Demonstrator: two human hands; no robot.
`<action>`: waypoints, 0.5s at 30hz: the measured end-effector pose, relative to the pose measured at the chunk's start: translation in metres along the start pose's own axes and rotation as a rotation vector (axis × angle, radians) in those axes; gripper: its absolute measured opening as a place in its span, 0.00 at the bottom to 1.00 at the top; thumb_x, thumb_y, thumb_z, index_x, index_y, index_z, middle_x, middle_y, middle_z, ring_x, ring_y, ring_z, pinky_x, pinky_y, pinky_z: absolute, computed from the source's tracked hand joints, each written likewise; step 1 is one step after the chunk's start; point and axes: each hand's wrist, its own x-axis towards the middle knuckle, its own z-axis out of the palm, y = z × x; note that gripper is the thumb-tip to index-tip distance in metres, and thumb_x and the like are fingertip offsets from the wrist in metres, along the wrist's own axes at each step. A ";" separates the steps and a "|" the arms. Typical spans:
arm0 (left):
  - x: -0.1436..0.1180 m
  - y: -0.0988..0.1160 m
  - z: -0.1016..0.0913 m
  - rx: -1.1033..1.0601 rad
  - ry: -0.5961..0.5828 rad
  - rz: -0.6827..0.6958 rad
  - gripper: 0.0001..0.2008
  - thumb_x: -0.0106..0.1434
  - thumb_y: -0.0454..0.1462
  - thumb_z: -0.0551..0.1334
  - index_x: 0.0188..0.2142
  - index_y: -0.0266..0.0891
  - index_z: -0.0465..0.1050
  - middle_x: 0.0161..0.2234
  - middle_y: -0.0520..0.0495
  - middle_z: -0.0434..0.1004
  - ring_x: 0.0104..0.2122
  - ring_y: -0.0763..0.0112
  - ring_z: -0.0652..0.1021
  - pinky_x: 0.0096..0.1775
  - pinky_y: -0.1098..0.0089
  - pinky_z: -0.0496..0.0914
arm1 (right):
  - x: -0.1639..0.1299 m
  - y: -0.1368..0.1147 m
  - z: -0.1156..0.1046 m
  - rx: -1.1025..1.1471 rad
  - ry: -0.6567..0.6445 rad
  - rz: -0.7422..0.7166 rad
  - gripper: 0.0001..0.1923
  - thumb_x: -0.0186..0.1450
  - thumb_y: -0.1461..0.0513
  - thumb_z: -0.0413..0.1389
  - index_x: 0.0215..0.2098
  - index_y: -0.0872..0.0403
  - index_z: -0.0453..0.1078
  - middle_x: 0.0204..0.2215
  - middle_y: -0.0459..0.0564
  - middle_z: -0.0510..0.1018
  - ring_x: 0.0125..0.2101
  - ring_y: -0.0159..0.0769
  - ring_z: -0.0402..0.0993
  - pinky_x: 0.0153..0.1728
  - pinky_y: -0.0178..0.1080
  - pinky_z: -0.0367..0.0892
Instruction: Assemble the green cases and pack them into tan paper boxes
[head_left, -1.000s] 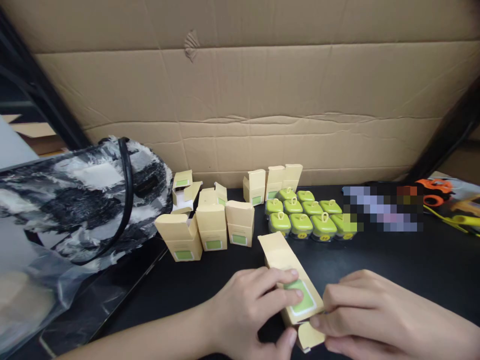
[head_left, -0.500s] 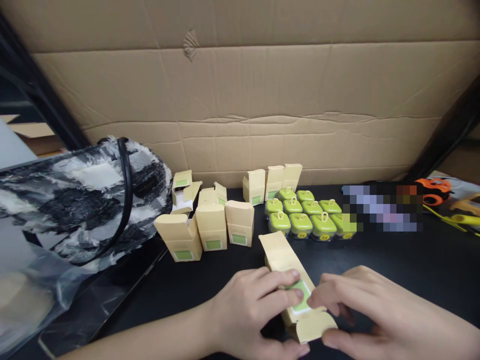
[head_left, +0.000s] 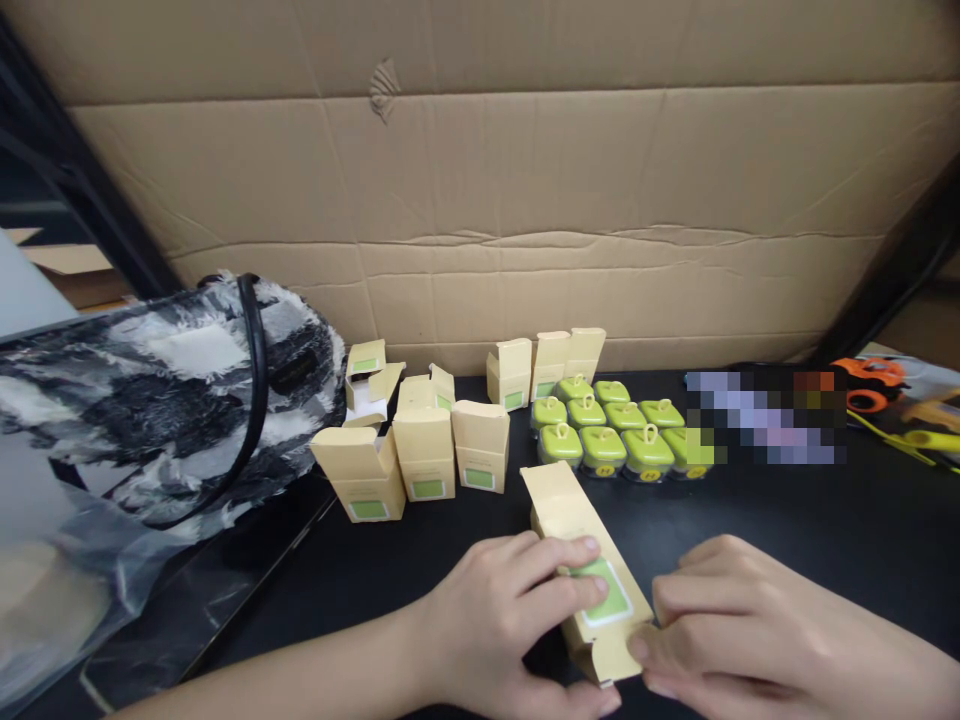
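A small beige cardboard box (head_left: 570, 515) with a green label lies tilted on the black table in front of me, its far flap standing open. My left hand (head_left: 517, 620) is wrapped round its left side, two fingers pressing on the label. At the box's near end, my right hand (head_left: 742, 620) pinches the end flap (head_left: 619, 652) between thumb and curled fingers. Beyond the box stand several small clear containers with green lids (head_left: 649, 450), each with a ring-like handle on top.
Several open beige boxes (head_left: 427, 455) stand to the left, with more boxes (head_left: 514, 375) at the back against the cardboard wall (head_left: 480, 170). A black-and-white shaggy bag (head_left: 172, 380) and clear plastic (head_left: 127, 570) are at left. An orange toy (head_left: 870, 375) lies far right.
My right hand's fingers have moved off the label and down to the near end flap, which they now pinch. The left hand keeps its hold on the box.
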 end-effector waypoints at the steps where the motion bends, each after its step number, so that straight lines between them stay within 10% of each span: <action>1: 0.000 0.000 0.000 -0.002 0.004 0.003 0.21 0.56 0.47 0.62 0.44 0.35 0.69 0.43 0.38 0.80 0.33 0.66 0.82 0.33 0.70 0.77 | 0.000 0.000 0.000 0.000 0.007 0.003 0.18 0.73 0.64 0.43 0.32 0.52 0.72 0.21 0.44 0.75 0.20 0.30 0.70 0.21 0.36 0.61; 15: 0.000 0.000 -0.001 -0.005 -0.003 0.001 0.22 0.57 0.47 0.61 0.46 0.35 0.68 0.45 0.37 0.79 0.36 0.64 0.82 0.35 0.70 0.77 | -0.002 0.000 0.003 0.007 -0.012 -0.017 0.15 0.71 0.65 0.44 0.34 0.52 0.70 0.22 0.44 0.76 0.21 0.30 0.71 0.21 0.36 0.59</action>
